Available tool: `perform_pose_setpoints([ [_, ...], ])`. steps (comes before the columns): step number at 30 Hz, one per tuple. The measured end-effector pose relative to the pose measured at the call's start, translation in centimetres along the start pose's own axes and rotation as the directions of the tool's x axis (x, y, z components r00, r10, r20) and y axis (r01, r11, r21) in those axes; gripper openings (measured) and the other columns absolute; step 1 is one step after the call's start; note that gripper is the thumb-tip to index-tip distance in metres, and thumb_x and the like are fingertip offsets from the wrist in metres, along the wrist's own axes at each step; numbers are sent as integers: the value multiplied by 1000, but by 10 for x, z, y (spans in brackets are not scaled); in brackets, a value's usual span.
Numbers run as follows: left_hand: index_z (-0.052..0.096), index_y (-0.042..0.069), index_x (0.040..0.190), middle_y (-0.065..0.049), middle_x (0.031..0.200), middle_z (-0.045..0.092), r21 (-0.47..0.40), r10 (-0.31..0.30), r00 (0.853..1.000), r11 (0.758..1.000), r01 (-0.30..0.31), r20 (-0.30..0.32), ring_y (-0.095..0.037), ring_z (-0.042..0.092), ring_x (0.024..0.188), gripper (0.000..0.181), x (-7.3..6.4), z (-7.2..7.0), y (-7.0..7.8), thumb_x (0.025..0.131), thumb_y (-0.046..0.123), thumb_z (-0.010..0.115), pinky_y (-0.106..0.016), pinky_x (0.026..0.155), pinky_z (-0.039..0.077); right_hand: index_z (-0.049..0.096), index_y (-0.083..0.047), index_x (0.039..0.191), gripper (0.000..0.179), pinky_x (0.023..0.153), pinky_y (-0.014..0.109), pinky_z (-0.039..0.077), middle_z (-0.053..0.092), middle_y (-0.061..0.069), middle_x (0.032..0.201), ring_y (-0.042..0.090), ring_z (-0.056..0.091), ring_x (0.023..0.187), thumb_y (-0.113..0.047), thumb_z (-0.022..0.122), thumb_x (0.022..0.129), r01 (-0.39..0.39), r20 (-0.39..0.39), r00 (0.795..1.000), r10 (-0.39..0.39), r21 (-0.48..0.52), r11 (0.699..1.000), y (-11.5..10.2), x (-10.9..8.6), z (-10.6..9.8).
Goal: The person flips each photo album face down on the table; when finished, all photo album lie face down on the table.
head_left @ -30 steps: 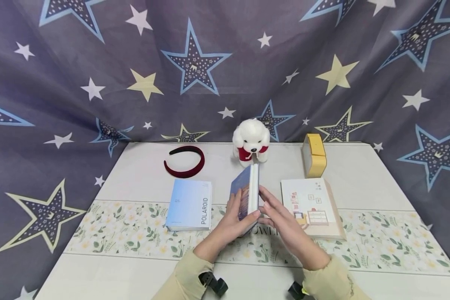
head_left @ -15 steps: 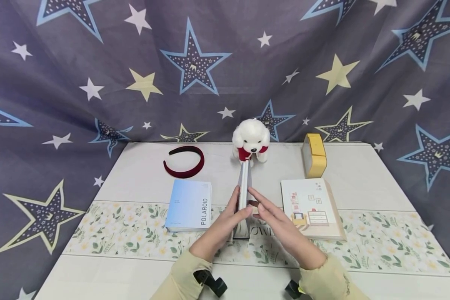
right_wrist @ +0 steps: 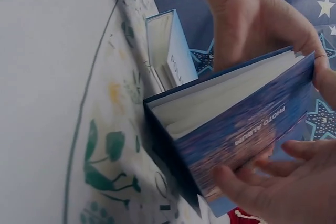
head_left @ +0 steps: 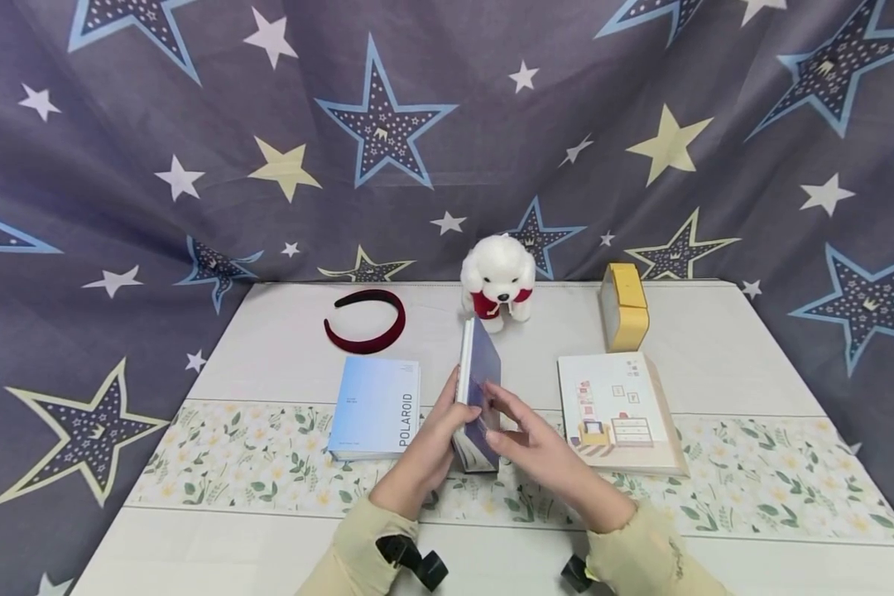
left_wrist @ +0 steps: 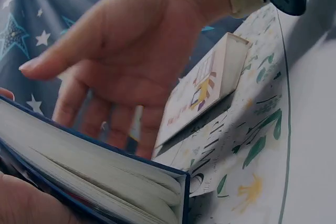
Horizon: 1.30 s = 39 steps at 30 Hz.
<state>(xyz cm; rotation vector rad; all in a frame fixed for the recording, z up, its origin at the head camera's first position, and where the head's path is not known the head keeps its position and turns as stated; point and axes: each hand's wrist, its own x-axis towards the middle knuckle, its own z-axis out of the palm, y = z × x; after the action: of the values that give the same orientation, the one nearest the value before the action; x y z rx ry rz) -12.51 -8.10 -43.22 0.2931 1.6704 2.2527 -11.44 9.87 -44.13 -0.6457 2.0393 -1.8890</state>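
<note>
Holding the photo album [head_left: 484, 364] upright at six o'clock from the plush dog [head_left: 497, 265], the left hand [head_left: 434, 439] grips it from the nine o'clock side, thumb over the edge. At three o'clock the right hand [head_left: 540, 447] lies with loose fingers against the album — gripping nothing. Should the left fingers slacken, the album could tip toward the illustrated book [head_left: 614, 397] at three o'clock, or fall open.

The head view is bright and evenly lit, whereas both wrist views are dimmer, with soft shadows on the bench [left_wrist: 310, 129] near the photo album [left_wrist: 105, 171].
</note>
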Motion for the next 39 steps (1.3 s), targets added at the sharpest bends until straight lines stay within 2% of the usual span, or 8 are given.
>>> perform_pose_setpoints([
  [3, 9, 27, 158, -14, 162, 5, -15, -9, 1000, 1000, 8, -15, -38, 13, 145, 86, -1, -1, 2, 83, 10, 46, -56, 113, 16, 22, -7, 155, 72, 108, 55, 33, 22, 20, 158, 40, 22, 143, -14, 63, 96, -4, 18, 1000, 5, -33, 999, 6, 1, 1],
  [8, 12, 26, 158, -14, 162, 9, -37, -11, 1000, 999, 10, -29, -39, 16, 144, 85, -4, -2, 5, 82, 8, 45, -56, 112, 19, 14, -8, 157, 84, 109, 59, 28, 16, 23, 159, 44, 20, 142, -17, 68, 93, -68, 35, 997, 69, -37, 997, 12, 1, 0],
  [12, 13, 22, 158, -13, 162, 12, -54, -13, 999, 998, 11, -35, -36, 16, 145, 83, -5, -2, 8, 83, 6, 44, -54, 114, 19, 9, -7, 157, 93, 104, 57, 37, 22, 26, 156, 45, 32, 137, -17, 72, 90, -86, 41, 995, 88, -35, 996, 14, 1, -1],
  [17, 14, 16, 158, -11, 162, 13, -76, -3, 999, 997, 0, -39, -31, 16, 146, 80, -5, -2, 9, 84, 4, 42, -49, 116, 16, 7, -11, 158, 100, 99, 51, 44, 24, 21, 156, 41, 42, 131, -17, 76, 86, -112, 36, 993, 113, -52, 992, 16, 0, -4],
  [23, 15, 8, 157, -14, 160, 18, -113, 32, 996, 993, -41, -86, -30, 23, 144, 75, -4, -2, 8, 87, 0, 44, -41, 114, 24, 10, -8, 157, 99, 98, 49, 46, 27, 22, 154, 38, 51, 122, -20, 77, 85, -130, -4, 991, 130, -125, 984, 15, -2, -8],
  [29, 16, 1, 155, -22, 157, 21, -137, 50, 988, 988, -70, -145, -35, 27, 142, 73, -5, -2, 8, 89, -5, 46, -32, 107, 38, 13, -8, 157, 96, 97, 48, 46, 27, 22, 154, 39, 47, 127, -20, 77, 86, -99, -18, 995, 97, -174, 980, 10, -5, -15],
  [36, 12, -4, 154, -22, 159, 15, -155, 37, 991, 986, -57, -131, -32, 18, 146, 71, -4, -4, 5, 91, -7, 45, -35, 114, 27, 19, -13, 157, 97, 100, 50, 42, 28, 18, 155, 37, 44, 130, -27, 80, 82, -120, -82, 992, 100, -294, 948, 8, -8, -22],
  [39, 11, -4, 154, -20, 160, 12, -148, 27, 994, 988, -43, -108, -30, 16, 146, 69, -3, -6, 3, 91, -8, 41, -32, 112, 29, 21, -15, 156, 96, 97, 49, 45, 30, 16, 154, 35, 45, 128, -30, 80, 82, -133, -99, 990, 105, -350, 927, 7, -10, -24],
])
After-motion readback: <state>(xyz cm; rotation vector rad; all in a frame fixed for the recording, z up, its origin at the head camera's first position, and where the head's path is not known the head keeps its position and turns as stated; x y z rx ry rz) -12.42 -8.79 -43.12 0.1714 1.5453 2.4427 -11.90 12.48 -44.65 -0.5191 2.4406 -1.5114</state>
